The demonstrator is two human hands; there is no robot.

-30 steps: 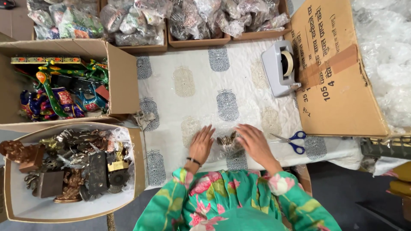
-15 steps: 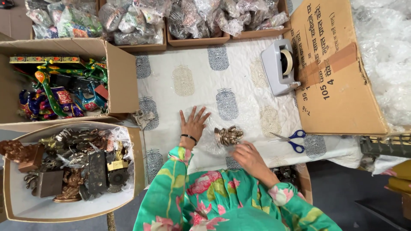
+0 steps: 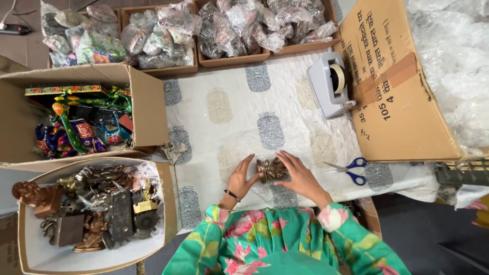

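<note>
Both hands cupped around a small brass figurine on the worktop

The left hand point(image 3: 240, 179) and right hand point(image 3: 299, 175), fingers curved, touch either side of the brass figurine point(image 3: 270, 169) on a clear wrap sheet point(image 3: 265, 135) over the patterned worktop point(image 3: 214, 102); blue-handled scissors point(image 3: 350, 168) lie just right, a grey tape dispenser point(image 3: 330, 84) farther off.

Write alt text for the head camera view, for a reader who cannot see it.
Seen from above, a person's left hand and right hand cup a small dark metal figurine on a printed white cloth. Blue-handled scissors and a grey tape dispenser lie to the right; boxes of painted toys and metal figurines sit to the left.
</note>
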